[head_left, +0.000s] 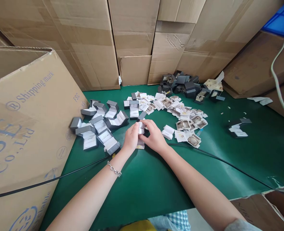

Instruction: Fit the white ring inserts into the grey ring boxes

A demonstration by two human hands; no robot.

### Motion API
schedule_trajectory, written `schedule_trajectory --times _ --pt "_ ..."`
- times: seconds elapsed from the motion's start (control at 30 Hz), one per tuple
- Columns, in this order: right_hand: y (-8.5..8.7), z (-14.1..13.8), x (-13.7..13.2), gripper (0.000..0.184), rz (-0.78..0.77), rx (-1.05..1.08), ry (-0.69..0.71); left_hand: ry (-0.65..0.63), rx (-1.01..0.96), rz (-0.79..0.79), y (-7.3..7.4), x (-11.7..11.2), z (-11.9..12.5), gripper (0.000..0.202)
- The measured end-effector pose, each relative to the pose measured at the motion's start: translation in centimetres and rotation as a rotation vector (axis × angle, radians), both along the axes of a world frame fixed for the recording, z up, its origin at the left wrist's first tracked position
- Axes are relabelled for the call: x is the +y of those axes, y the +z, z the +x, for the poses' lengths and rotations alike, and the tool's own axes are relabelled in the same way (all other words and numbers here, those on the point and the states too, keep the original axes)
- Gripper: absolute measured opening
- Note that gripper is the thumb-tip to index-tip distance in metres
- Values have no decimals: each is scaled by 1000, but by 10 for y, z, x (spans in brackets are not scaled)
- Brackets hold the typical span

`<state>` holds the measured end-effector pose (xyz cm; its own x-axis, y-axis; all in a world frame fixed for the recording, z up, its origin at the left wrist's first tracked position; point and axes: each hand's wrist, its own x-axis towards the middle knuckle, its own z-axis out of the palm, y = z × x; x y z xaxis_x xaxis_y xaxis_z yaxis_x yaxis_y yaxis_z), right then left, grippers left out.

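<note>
My left hand [130,138] and my right hand [154,136] meet at the middle of the green table [144,179]. Both are closed round one small white box insert [141,128], with a pale card edge showing below them. A chain bracelet sits on my left wrist. Several open grey jewellery boxes [101,126] with white linings lie just left of my hands. To the right, a spread of white and beige insert cards [180,114] curves across the table.
A large cardboard carton [23,128] printed "Shipping mark" stands at the left. More cartons wall the back. Dark closed boxes [180,85] are heaped at the back centre. A black cable [216,158] crosses the table. An open carton [272,205] sits at bottom right.
</note>
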<state>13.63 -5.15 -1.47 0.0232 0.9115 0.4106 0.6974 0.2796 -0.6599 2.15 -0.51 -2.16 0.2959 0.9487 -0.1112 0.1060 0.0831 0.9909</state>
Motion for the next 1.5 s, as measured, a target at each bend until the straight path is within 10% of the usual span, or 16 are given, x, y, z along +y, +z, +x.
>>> schedule_trajectory --times 1.5 --pt "0 -1 -3 49 249 -175 41 -10 -233 -133 -3 0 -2 51"
